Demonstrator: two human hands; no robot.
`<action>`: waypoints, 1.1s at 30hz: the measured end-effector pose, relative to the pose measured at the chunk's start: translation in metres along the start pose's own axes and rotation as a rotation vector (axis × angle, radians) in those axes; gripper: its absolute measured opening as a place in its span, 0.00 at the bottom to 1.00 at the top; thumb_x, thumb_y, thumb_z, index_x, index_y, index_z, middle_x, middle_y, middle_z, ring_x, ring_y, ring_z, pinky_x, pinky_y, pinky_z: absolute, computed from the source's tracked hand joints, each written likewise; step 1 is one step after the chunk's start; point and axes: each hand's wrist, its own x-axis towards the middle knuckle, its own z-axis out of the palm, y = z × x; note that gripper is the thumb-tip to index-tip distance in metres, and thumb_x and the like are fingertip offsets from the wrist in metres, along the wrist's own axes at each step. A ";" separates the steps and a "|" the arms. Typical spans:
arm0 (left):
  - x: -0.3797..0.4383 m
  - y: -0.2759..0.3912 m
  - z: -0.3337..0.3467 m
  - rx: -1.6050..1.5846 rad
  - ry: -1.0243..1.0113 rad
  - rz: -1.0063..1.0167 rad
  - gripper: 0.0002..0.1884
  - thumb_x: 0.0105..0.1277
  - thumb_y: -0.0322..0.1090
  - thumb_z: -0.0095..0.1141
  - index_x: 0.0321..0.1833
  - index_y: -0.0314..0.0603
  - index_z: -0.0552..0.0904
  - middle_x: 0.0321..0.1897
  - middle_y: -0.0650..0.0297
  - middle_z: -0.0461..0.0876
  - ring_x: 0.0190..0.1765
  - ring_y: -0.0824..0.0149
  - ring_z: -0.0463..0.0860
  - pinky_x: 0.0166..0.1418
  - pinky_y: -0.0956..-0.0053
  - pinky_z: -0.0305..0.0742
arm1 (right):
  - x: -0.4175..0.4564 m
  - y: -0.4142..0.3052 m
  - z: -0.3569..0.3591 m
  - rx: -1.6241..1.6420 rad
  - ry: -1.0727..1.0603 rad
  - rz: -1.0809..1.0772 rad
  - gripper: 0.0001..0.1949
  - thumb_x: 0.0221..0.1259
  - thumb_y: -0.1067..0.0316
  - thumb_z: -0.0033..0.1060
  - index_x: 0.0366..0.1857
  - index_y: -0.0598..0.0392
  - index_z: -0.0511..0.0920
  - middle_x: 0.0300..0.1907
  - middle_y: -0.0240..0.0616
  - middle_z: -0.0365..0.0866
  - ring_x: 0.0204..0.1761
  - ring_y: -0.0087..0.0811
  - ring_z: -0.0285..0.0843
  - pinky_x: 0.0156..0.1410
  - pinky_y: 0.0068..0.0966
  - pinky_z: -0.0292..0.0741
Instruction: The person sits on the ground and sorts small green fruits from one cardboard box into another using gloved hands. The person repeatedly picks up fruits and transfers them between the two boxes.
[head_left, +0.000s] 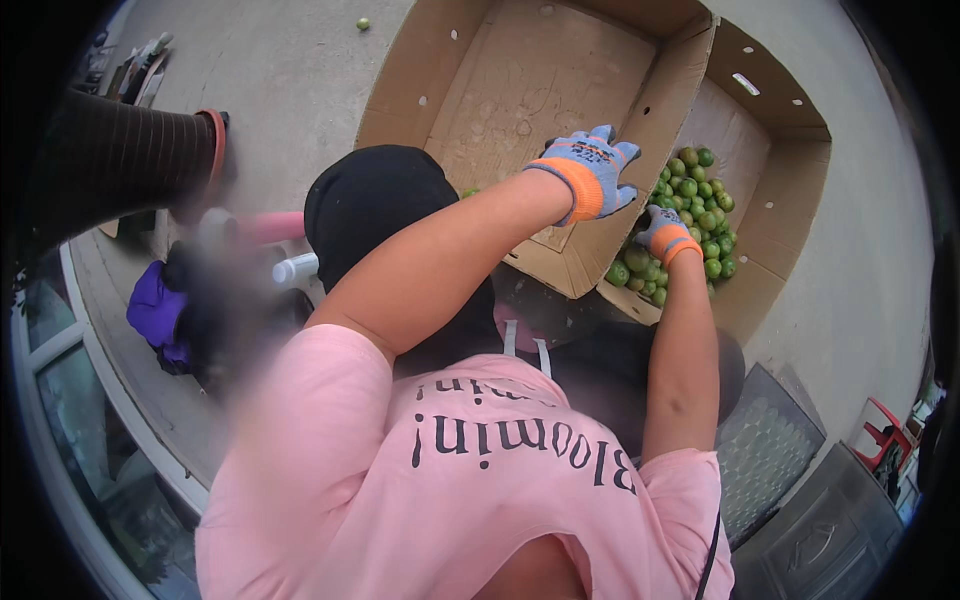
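Note:
Two cardboard boxes stand side by side in front of me. Over the near wall of the left cardboard box (525, 71), beside the partition, my left hand (596, 169) is spread in a grey-and-orange work glove, holding nothing. A pile of small round green fruits (701, 199), like limes, lies at the near end of the right cardboard box (795, 172). My right hand (666, 231), gloved the same way, reaches into that pile. Its fingertips are hidden, so whether it grips a fruit does not show. A bit of green fruit (470, 193) peeks out past my knee in the left box.
One green fruit (363, 24) lies on the concrete floor. At left are a brown ribbed object (142, 150), a white bottle (295, 268) and a purple cloth item (157, 307). A dark panelled door (817, 525) lies at lower right, near a red plastic chair (881, 435).

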 end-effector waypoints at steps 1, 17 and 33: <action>0.000 -0.001 0.001 -0.038 0.013 0.004 0.32 0.65 0.54 0.49 0.71 0.53 0.64 0.72 0.50 0.58 0.70 0.51 0.64 0.71 0.61 0.62 | -0.007 0.000 -0.014 0.016 -0.003 0.009 0.28 0.47 0.58 0.65 0.56 0.53 0.73 0.60 0.51 0.72 0.61 0.51 0.71 0.63 0.38 0.72; 0.022 -0.006 0.016 -1.158 -0.028 0.010 0.31 0.64 0.52 0.52 0.65 0.41 0.68 0.51 0.51 0.75 0.44 0.61 0.82 0.48 0.67 0.80 | -0.107 -0.038 -0.113 1.190 0.271 -0.541 0.19 0.65 0.72 0.53 0.60 0.63 0.71 0.56 0.41 0.76 0.57 0.30 0.73 0.64 0.26 0.70; -0.001 -0.008 -0.008 0.201 -0.007 -0.058 0.28 0.59 0.43 0.54 0.65 0.49 0.71 0.61 0.50 0.68 0.65 0.49 0.69 0.60 0.56 0.69 | -0.026 0.033 -0.043 0.353 0.104 -0.089 0.25 0.57 0.55 0.66 0.54 0.60 0.75 0.52 0.45 0.80 0.52 0.39 0.78 0.56 0.32 0.73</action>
